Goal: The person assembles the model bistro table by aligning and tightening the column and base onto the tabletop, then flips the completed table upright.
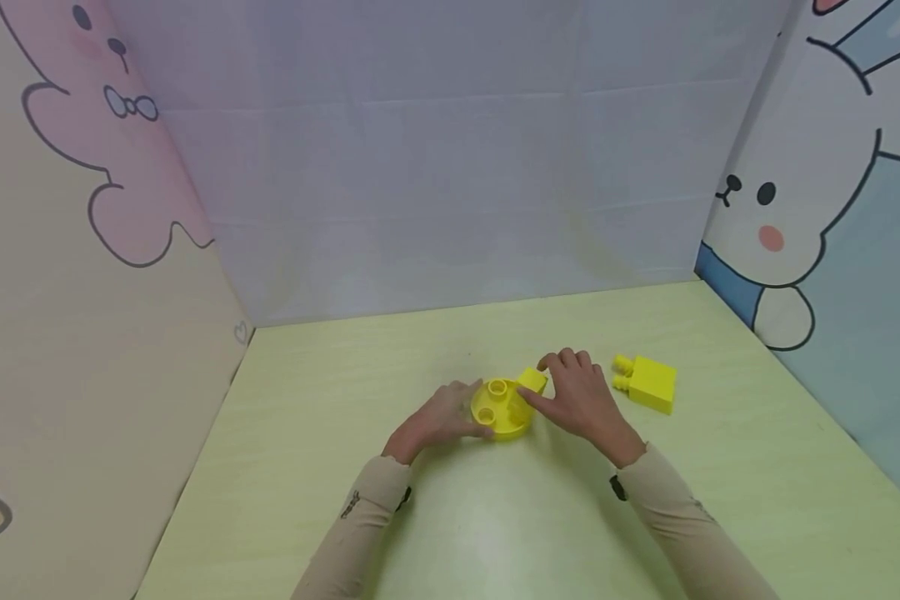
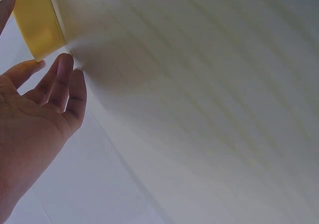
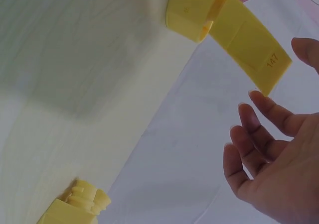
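A round yellow base point(image 1: 506, 423) with raised ring-shaped sockets sits on the table in front of me. My left hand point(image 1: 446, 412) grips its left side, thumb at the near edge and fingers round the far edge. From the base's right side rises a flat yellow block point(image 3: 251, 45), printed 147. My right hand point(image 1: 581, 396) is around the block's upper end, with thumb and fingers spread apart. In the right wrist view, the index fingertip point(image 3: 256, 94) comes right at the block's corner, and the thumb lies off the other corner.
Another yellow block point(image 1: 652, 383) with two ridged pegs lies on the table to the right of my right hand. Pale fabric point(image 1: 450, 183) closes off the back of the light table point(image 1: 330, 375). Side panels with cartoon animals stand left and right.
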### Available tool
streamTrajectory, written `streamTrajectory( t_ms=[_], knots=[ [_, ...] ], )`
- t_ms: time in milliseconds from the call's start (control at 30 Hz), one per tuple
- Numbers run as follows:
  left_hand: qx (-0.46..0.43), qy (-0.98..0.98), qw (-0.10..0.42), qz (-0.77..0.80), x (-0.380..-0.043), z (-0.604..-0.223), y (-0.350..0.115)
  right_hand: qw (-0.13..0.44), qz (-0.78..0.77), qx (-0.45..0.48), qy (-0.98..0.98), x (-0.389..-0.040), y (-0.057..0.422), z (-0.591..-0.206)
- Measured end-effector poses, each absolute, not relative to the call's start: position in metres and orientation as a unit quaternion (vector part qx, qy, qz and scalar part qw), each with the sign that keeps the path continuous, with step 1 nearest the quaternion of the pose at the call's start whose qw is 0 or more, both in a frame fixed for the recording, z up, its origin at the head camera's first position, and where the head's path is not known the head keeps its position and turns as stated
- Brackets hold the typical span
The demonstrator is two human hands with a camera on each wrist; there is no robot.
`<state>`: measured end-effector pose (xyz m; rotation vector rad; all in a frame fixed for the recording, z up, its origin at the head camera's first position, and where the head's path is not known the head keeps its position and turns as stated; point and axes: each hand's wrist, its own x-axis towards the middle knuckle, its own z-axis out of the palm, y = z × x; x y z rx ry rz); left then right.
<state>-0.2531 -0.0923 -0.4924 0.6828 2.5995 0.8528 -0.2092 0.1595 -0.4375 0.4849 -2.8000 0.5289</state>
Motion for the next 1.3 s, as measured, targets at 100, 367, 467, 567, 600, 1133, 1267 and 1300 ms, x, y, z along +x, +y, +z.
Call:
streamTrajectory(
  t_ms=[100, 367, 467, 567, 600, 1133, 1267, 1300],
  knots=[
    [0.236, 0.91, 0.162, 0.299, -0.253, -0.492, -0.092, 0.109, 0.199, 0.195, -0.954, -0.21, 0.163, -0.438],
    [0.237, 0.91, 0.164, 0.299, -0.252, -0.491, -0.092, 0.099, 0.191, 0.207, -0.954, -0.209, 0.168, -0.437],
    [0.24, 0.911, 0.163, 0.295, -0.252, -0.492, -0.092, 0.102, 0.192, 0.206, -0.954, -0.208, 0.17, -0.436],
    [0.242, 0.911, 0.161, 0.293, -0.253, -0.492, -0.092, 0.107, 0.199, 0.209, -0.951, -0.206, 0.171, -0.436],
    [0.243, 0.911, 0.159, 0.293, -0.253, -0.493, -0.092, 0.11, 0.199, 0.21, -0.951, -0.205, 0.171, -0.436],
    [0.25, 0.91, 0.149, 0.294, -0.253, -0.492, -0.093, 0.161, 0.147, 0.179, -0.959, -0.193, 0.164, -0.433],
    [0.251, 0.911, 0.15, 0.291, -0.253, -0.493, -0.093, 0.155, 0.146, 0.181, -0.96, -0.192, 0.162, -0.433],
    [0.252, 0.911, 0.151, 0.291, -0.253, -0.493, -0.093, 0.151, 0.149, 0.186, -0.959, -0.192, 0.163, -0.433]
  ],
)
